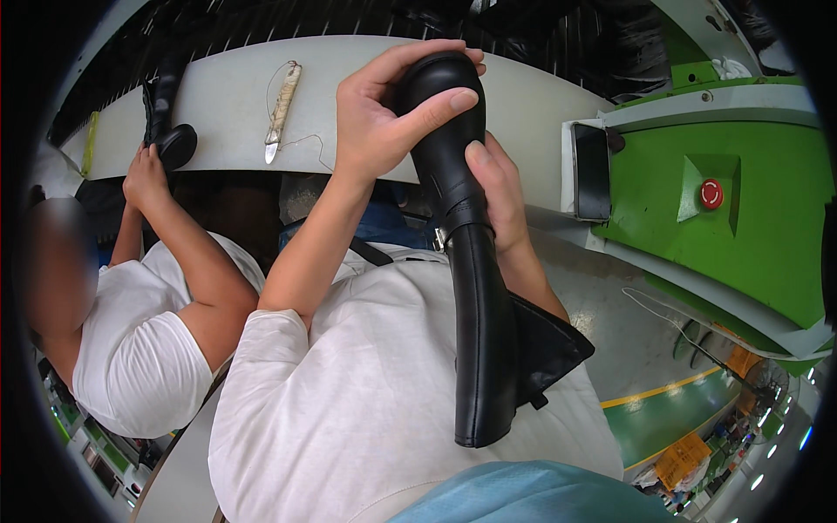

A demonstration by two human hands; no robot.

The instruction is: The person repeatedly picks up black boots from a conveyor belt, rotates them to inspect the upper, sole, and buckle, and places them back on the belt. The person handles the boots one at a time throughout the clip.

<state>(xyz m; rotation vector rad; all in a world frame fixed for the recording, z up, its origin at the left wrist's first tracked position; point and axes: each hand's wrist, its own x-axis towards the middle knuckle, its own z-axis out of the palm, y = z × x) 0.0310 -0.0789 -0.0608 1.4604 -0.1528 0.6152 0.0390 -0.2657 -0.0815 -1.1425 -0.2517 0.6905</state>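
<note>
A tall black boot (485,340) is held up in front of me, its toe pointing away and its shaft running back toward my chest. My left hand (384,105) is closed around the toe, thumb lying across the upper and fingers over the far end. Lower down, my right hand (504,187) grips the boot's right side, with the thumb on the leather and the other fingers partly hidden behind it. A strap with a metal buckle crosses the ankle. The shaft hangs open, with a dark flap spread to the right.
On the white table (235,96) lies a knife (283,109) with a wrapped handle and a loose thread. To my left a co-worker handles another black boot (166,122). At right stands a green machine (758,200) with a red button (711,193). A fan (767,383) stands behind it.
</note>
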